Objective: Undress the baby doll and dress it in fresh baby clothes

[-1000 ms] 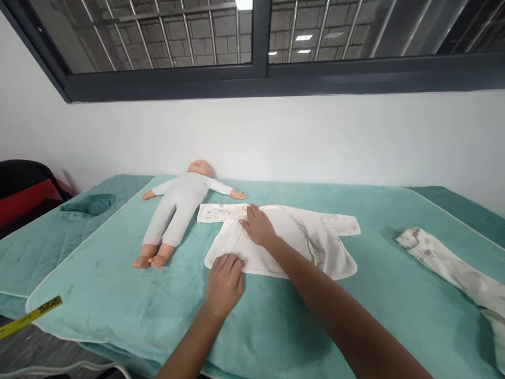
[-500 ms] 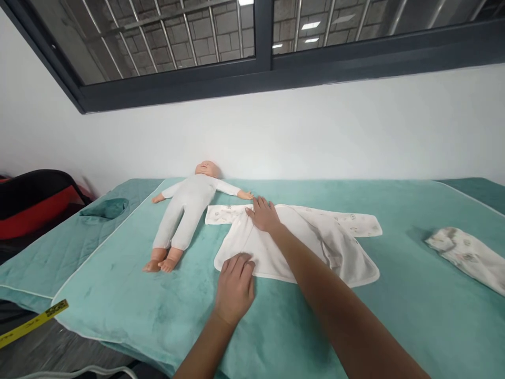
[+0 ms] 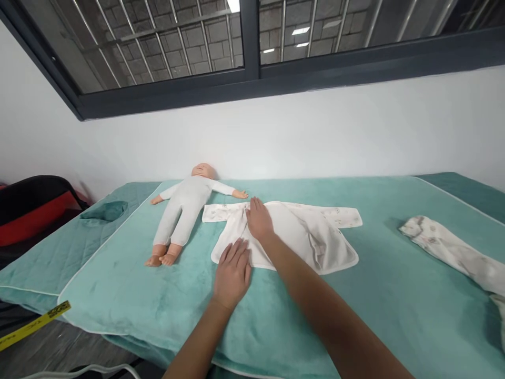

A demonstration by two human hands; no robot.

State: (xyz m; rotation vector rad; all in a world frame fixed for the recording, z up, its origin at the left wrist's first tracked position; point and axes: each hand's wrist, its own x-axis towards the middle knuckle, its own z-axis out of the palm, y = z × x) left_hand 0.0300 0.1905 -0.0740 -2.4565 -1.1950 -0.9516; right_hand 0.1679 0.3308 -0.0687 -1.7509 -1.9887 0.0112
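Note:
A white baby jacket [image 3: 292,231] with long printed sleeves lies spread on the green bedding, its inner side partly showing and its right half wrinkled. My right hand [image 3: 259,218] rests flat on the jacket near the neckline, fingers stretched out. On its lower left hem lies my left hand [image 3: 233,268], palm down with the fingers extended. To the left a baby doll [image 3: 185,202] in a white suit lies on its back, arms spread. The doll's outstretched hand is close to the fingertips of my right hand, just beyond the jacket's left sleeve.
Another printed white cloth garment [image 3: 445,247] lies crumpled at the right. A green bed cover [image 3: 130,295] spreads beneath everything, against a white wall below a barred window [image 3: 165,42]. At the left are a black-and-red object [image 3: 35,210] and a yellow tape strip [image 3: 35,323].
The fingers of my left hand have stretched out flatter on the hem. My right hand's fingers have drawn closer together on the jacket. The view has shifted slightly rightward.

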